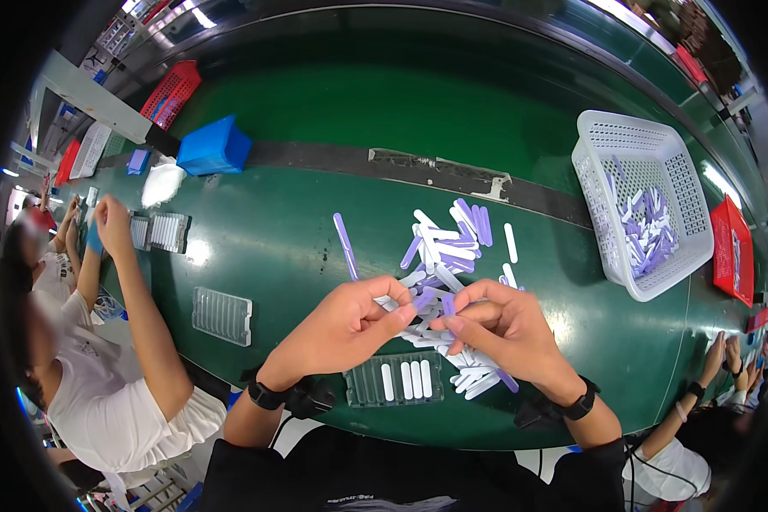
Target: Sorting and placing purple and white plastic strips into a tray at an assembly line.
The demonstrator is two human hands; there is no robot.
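Note:
My left hand (350, 322) is closed in a pinch on a small purple strip with a rounded end (422, 299). Close by on its right, my right hand (520, 331) pinches another purple strip (449, 304) between thumb and fingers. Both hands hover over a loose pile of purple and white round-ended strips (452, 247), hiding part of it. Below my left hand lies a clear slotted tray (365, 384) with several white strips standing side by side in its slots. One purple strip (346, 243) lies apart, left of the pile.
An unfilled clear tray (222, 316) lies at the left. On the right stands a white basket (602, 230) of strips, beside a red bin (730, 256). A blue box (215, 147) sits at the far left. Co-workers sit on both sides, one arm (136, 282) reaching over the table.

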